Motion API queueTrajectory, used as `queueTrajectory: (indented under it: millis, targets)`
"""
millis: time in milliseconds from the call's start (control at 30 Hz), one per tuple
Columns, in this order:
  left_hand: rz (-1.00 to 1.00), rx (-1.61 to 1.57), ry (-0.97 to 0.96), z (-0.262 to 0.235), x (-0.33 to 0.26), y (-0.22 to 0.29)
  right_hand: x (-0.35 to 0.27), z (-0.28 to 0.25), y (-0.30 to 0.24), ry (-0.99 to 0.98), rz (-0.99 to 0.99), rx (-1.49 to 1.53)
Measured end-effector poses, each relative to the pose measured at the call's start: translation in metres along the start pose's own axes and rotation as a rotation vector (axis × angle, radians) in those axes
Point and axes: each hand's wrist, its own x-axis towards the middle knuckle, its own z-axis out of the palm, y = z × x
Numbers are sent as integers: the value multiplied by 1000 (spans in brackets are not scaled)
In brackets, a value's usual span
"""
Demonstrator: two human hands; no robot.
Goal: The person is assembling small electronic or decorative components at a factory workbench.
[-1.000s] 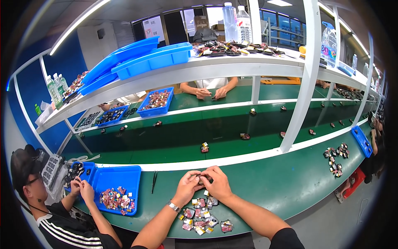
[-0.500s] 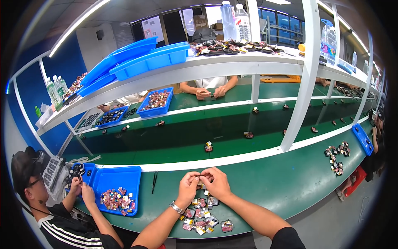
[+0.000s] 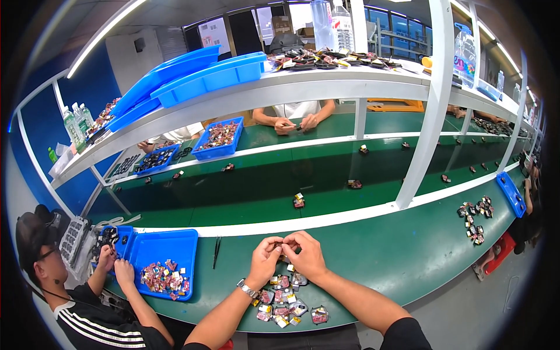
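Note:
My left hand point(image 3: 265, 256) and my right hand point(image 3: 305, 256) meet above the near part of the green bench. Their thumbs and fingertips pinch a small dark electronic part point(image 3: 279, 245), mostly covered by the fingers. Right below them on the bench lies a loose cluster of small electronic modules point(image 3: 284, 296) with reddish boards, dark rims and white or yellow pieces. One module point(image 3: 319, 315) sits a little apart at the cluster's right. Left of my hands lie black tweezers point(image 3: 217, 252).
A blue tray point(image 3: 192, 256) of reddish boards stands at left, beside a co-worker point(image 3: 49, 274) handling small parts. A white rail point(image 3: 344, 217) divides the bench from a green belt point(image 3: 256, 198) carrying spaced modules. Overhead runs a loaded shelf point(image 3: 350, 87). More modules point(image 3: 475, 219) lie at right.
Modules on the belt have shifted slightly to the right. My hands stay together on the small part, with only slight finger movement. The view has tilted a little.

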Motion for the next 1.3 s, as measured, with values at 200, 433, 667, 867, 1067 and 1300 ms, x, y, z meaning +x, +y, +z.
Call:
queueTrajectory:
  millis: [200,433,667,867,1067,1300]
  targets:
    - [3,14,-5,2,3,0,3,-5,3,-33,-28,20]
    - [-30,-109,67,0,4,8,36,-19,41,8,257,160]
    - [-108,0,16,-8,9,6,119,-92,117,309,450,-340]
    - [-109,4,-4,-12,8,7,126,-82,124,300,124,-810]
    - [-119,34,-15,-9,9,7,141,-126,128,464,281,-990]
    - [-117,140,-37,-10,6,0,137,-174,166,355,456,-1025]
